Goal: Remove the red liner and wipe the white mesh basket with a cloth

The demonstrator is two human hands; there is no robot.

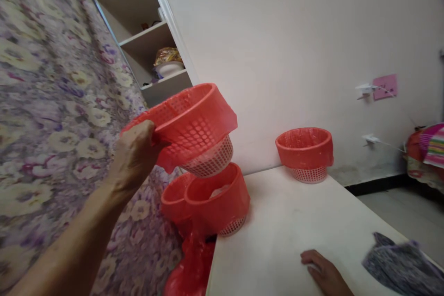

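My left hand (133, 157) grips the rim of a white mesh basket lined with a red plastic bag (194, 122), holding it tilted in the air above the table's far left corner. Below it stand two more red-lined baskets (211, 201) close together at the table's left edge. A further red-lined basket (305, 152) stands apart by the wall. My right hand (322, 273) rests flat on the white table (277, 236), holding nothing, fingers slightly apart.
A floral curtain (52, 101) hangs on the left. Red plastic bags (192, 263) hang down beside the table. A grey cloth (402, 263) lies at the table's right edge. A shelf (156, 55) with a bowl sits behind. Wall sockets (367, 90) are on the right.
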